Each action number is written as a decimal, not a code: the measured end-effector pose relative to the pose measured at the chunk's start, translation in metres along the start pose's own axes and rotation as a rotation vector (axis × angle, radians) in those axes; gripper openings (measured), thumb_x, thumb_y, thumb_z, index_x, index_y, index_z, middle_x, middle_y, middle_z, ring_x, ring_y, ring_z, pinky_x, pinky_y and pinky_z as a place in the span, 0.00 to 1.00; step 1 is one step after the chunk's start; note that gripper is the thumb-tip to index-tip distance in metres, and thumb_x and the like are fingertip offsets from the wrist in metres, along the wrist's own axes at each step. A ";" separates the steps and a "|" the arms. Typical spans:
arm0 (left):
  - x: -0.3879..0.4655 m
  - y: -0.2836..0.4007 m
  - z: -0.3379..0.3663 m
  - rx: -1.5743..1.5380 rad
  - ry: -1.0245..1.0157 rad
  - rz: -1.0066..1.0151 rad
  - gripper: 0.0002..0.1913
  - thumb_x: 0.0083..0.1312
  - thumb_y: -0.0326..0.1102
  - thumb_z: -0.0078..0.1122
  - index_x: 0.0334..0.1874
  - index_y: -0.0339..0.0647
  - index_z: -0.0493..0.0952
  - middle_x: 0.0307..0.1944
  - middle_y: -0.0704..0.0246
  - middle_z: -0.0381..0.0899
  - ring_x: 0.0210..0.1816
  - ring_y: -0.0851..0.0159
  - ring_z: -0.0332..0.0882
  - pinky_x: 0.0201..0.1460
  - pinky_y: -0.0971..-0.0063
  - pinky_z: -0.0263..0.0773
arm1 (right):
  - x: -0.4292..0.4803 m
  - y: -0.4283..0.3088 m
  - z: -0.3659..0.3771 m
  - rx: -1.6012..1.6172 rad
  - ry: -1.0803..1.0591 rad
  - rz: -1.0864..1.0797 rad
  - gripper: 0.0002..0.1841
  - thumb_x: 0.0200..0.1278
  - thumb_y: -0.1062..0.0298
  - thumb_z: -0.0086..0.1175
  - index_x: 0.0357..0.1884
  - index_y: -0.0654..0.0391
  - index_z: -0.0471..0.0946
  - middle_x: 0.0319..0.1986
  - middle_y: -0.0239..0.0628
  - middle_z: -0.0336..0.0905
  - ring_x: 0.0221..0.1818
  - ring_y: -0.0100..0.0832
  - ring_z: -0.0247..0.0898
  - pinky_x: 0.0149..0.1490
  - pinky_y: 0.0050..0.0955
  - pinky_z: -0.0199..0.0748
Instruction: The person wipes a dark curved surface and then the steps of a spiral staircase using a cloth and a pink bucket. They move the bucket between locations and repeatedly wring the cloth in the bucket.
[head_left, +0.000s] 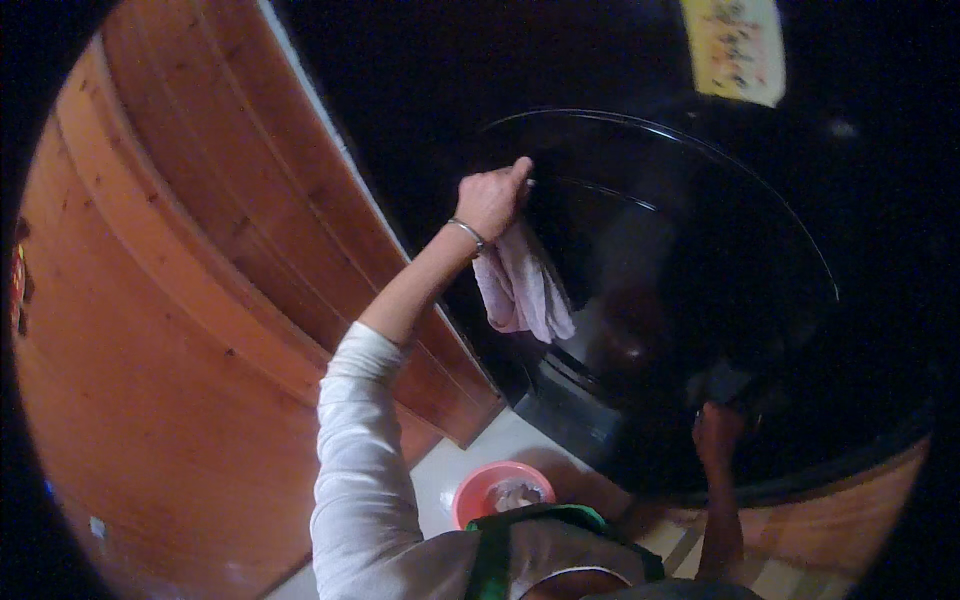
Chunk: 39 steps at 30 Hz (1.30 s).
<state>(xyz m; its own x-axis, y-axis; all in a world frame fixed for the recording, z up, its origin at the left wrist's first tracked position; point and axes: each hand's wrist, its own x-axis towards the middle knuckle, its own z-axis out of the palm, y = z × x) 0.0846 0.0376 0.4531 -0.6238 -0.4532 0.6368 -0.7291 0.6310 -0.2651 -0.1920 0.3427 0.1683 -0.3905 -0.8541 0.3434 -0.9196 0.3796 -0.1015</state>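
My left hand (491, 201) is raised against a large glossy black surface (622, 225) with a curved bright line across it. A folded pale pink cloth (521, 289) hangs down from its closed grip. A metal bangle (469, 234) circles the left wrist. Lower on the right, my right hand (718, 435) is in shadow beside the same dark surface. Its fingers look curled, but the gloom hides whether they hold anything.
Orange-brown wood panelling (187, 322) fills the left side, ending in a pale edge beside the black surface. A pink basin (469, 491), holding what looks like water, stands on the light floor (439, 457) below me. A yellow paper (739, 52) bearing writing is at the top right.
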 end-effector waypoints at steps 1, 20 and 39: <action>-0.002 0.000 0.005 -0.065 0.021 -0.004 0.11 0.58 0.33 0.52 0.42 0.48 0.65 0.27 0.62 0.79 0.29 0.52 0.78 0.27 0.60 0.71 | 0.007 0.004 -0.001 -0.016 -0.040 0.015 0.06 0.46 0.66 0.59 0.27 0.54 0.75 0.20 0.42 0.75 0.25 0.46 0.73 0.30 0.43 0.67; -0.063 0.034 0.060 -0.168 0.021 -0.422 0.11 0.60 0.37 0.51 0.43 0.47 0.65 0.25 0.57 0.79 0.29 0.47 0.77 0.30 0.53 0.70 | -0.037 0.100 -0.029 -0.121 -0.162 0.067 0.07 0.46 0.66 0.62 0.26 0.56 0.78 0.23 0.46 0.78 0.29 0.49 0.76 0.36 0.44 0.71; -0.221 0.031 0.172 -1.876 0.144 -0.956 0.03 0.60 0.26 0.55 0.36 0.38 0.75 0.29 0.70 0.78 0.32 0.70 0.76 0.38 0.77 0.73 | -0.039 0.093 -0.025 -0.137 -0.095 0.050 0.09 0.43 0.65 0.63 0.27 0.56 0.78 0.26 0.48 0.78 0.31 0.47 0.76 0.37 0.44 0.72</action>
<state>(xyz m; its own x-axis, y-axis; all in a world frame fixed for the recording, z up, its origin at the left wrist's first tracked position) 0.1512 0.0491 0.1793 -0.2302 -0.9594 0.1628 0.4129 0.0551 0.9091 -0.2612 0.4205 0.1692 -0.4439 -0.8604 0.2503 -0.8869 0.4618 0.0147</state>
